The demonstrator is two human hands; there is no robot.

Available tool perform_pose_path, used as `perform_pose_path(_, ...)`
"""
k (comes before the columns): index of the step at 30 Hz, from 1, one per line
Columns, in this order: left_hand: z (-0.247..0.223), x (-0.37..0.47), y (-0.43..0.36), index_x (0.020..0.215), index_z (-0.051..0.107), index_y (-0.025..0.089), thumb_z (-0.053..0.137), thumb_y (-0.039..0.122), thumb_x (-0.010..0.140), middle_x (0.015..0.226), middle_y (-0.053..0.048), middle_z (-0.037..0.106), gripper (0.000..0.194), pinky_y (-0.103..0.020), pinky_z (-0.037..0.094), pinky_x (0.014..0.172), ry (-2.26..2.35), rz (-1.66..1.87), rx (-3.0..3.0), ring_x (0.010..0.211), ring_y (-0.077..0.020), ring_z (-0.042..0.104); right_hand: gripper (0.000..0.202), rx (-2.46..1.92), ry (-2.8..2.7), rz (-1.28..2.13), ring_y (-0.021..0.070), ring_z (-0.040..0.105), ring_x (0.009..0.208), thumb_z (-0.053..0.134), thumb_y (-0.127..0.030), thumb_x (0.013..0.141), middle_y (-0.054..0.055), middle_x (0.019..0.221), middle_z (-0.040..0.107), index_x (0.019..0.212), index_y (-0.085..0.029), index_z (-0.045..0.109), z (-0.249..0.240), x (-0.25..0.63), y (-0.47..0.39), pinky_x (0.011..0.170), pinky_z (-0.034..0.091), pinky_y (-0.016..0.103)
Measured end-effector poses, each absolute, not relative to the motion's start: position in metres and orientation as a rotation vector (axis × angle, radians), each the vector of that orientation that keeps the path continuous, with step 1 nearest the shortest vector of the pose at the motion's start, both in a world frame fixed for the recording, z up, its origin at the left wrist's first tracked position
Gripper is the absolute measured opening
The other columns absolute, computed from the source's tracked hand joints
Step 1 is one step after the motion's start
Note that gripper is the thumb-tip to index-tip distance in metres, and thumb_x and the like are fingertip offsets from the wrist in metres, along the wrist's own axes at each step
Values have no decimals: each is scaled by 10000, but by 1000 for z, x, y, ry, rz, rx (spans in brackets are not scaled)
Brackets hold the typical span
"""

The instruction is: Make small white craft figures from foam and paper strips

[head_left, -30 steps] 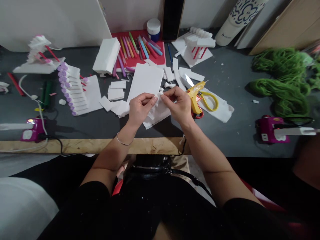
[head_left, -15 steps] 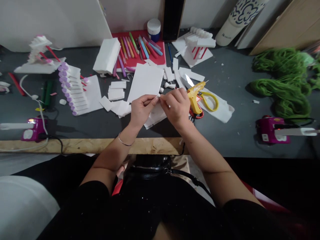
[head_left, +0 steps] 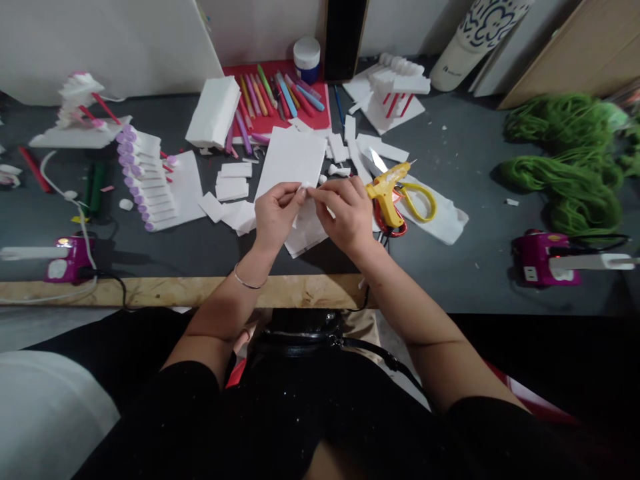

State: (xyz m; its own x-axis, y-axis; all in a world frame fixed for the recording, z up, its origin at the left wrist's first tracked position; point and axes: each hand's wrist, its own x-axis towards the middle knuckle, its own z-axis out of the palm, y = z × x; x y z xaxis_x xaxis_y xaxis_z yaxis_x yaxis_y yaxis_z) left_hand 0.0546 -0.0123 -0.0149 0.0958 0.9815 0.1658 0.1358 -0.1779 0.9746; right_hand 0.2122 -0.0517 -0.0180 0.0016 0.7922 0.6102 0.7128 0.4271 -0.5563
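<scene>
My left hand [head_left: 277, 212] is closed in a pinch on a small white piece [head_left: 305, 186], perhaps foam or clay. At the same spot the fingertips of my right hand [head_left: 345, 212] meet it, thumb and forefinger together; the piece is mostly hidden by the fingers. Both hands hover over a white sheet [head_left: 290, 157]. Right of my right hand lies a yellow glue gun [head_left: 387, 193], resting by yellow-handled scissors [head_left: 421, 203]. Small white pieces [head_left: 340, 171] lie just beyond my fingers, and white cut strips [head_left: 234, 181] lie to the left.
Markers [head_left: 280, 97] lie on a red sheet beside a white-lidded jar [head_left: 307, 59]. White models with red sticks stand left [head_left: 145, 180] and back right [head_left: 400, 83]. Green yarn [head_left: 565, 167] and purple power sockets [head_left: 547, 259] sit at the right. A bottle [head_left: 457, 60] stands behind.
Both hands have shifted slightly left and a little away from me, with the small white piece between the fingertips. My right fingers have turned a little. The things on the table stay put.
</scene>
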Motion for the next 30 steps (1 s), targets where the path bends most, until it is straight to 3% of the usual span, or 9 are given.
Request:
perform_pose_path(5,-12,54,-12,925,777,218,780,640,821,789,-32,794,434,-257,578,656,1106,1187,1532,702,-151,719,225,-1276,-1602,306,204,653,934,587,-322,995,54,1025,759,1167,-261,717,-8,216,-53,881,531,405)
perform_pose_path(10,-6,54,-13,880,767,215,772,679,810,863,-49,801,469,-261,584,683,1051,1151,1586,772,-162,742,102,-1312,-1495,510,151,630,791,662,-302,941,-2,884,766,956,-256,753,-5,217,-51,785,528,345)
perform_pose_path(15,-4,55,-14,870,771,216,785,676,796,701,-13,742,466,-238,504,578,1066,1093,1533,628,-126,655,69,-1285,-1360,601,110,569,698,694,-299,898,-30,802,714,877,-236,714,-6,215,-50,683,487,292)
perform_pose_path(19,-5,55,-14,827,766,221,804,698,758,608,18,678,483,-240,431,510,1085,1092,1510,531,-103,540,57,-1279,-1327,575,109,541,684,677,-275,876,-41,756,662,837,-235,668,-6,216,-49,672,473,289)
perform_pose_path(26,-12,56,-16,887,781,217,778,627,819,732,-11,746,415,-255,518,619,1076,1100,1523,655,-130,650,109,-1300,-1444,375,147,533,744,630,-258,898,-18,769,598,799,-253,584,-10,214,-50,723,476,339)
perform_pose_path(30,-14,57,-17,879,789,228,788,540,841,717,-6,739,314,-264,509,613,1088,1105,1524,646,-133,640,179,-1332,-1550,212,187,529,812,597,-286,950,13,802,568,781,-261,543,-17,214,-49,779,468,397)
